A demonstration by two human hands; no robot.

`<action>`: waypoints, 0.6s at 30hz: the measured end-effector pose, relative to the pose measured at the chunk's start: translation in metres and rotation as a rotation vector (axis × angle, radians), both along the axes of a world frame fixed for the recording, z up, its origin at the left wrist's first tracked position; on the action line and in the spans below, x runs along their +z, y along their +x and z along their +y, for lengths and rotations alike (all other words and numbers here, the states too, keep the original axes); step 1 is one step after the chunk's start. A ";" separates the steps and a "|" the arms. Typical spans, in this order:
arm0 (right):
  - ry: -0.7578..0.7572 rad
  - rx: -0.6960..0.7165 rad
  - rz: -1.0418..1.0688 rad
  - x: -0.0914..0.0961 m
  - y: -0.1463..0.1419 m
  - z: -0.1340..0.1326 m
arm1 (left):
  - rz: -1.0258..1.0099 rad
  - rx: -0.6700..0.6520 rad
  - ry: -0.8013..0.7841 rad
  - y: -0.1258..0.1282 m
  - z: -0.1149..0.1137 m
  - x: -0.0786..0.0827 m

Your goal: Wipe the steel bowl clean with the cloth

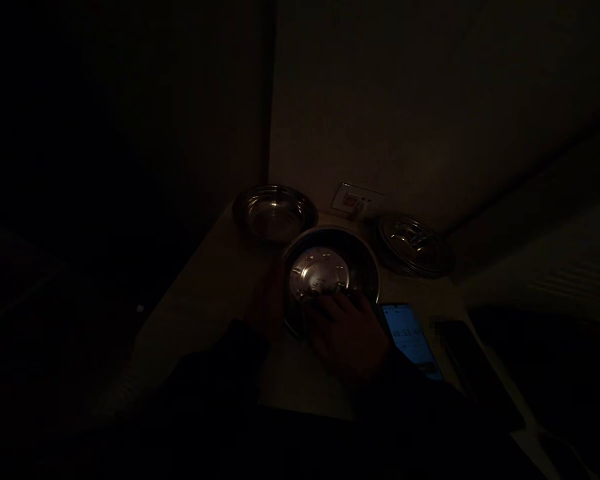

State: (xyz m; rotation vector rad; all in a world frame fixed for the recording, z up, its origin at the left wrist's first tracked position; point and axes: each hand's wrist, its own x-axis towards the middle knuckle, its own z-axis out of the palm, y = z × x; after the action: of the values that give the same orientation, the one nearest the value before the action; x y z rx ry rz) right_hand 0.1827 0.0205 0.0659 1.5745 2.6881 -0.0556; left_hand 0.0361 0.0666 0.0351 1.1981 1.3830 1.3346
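The room is very dark. A steel bowl [330, 277] sits in the middle of a pale table [205, 313]. My right hand [347, 333] reaches into the bowl from its near rim, fingers curled against the shiny bottom; whether it holds anything is hidden. My left hand [267, 300] rests against the bowl's left outer side, dim and blurred, its fingers not distinguishable.
A second steel bowl [275, 212] stands at the back left. A flat steel plate or lid [413, 245] lies at the back right. A lit phone [411, 339] and a dark phone [473, 367] lie right of my hand. A wall socket [356, 200] is behind.
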 end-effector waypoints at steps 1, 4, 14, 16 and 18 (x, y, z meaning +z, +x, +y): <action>-0.002 0.006 -0.001 0.000 -0.001 0.001 | 0.000 0.012 -0.013 0.000 0.000 0.000; -0.025 0.004 -0.015 0.000 0.000 0.002 | -0.024 -0.008 -0.006 0.000 0.000 -0.001; -0.025 0.016 -0.041 0.003 0.000 0.004 | -0.006 -0.030 -0.040 -0.002 0.000 -0.002; -0.008 0.018 -0.034 0.003 0.000 0.004 | -0.009 -0.037 -0.008 -0.002 0.000 -0.002; -0.002 0.024 -0.029 0.003 0.000 0.004 | -0.008 -0.018 -0.003 -0.001 0.000 -0.002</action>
State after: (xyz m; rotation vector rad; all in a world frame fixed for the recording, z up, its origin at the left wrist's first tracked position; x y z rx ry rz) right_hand 0.1831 0.0244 0.0687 1.5300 2.6835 -0.0340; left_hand 0.0346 0.0668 0.0333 1.1992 1.3656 1.3231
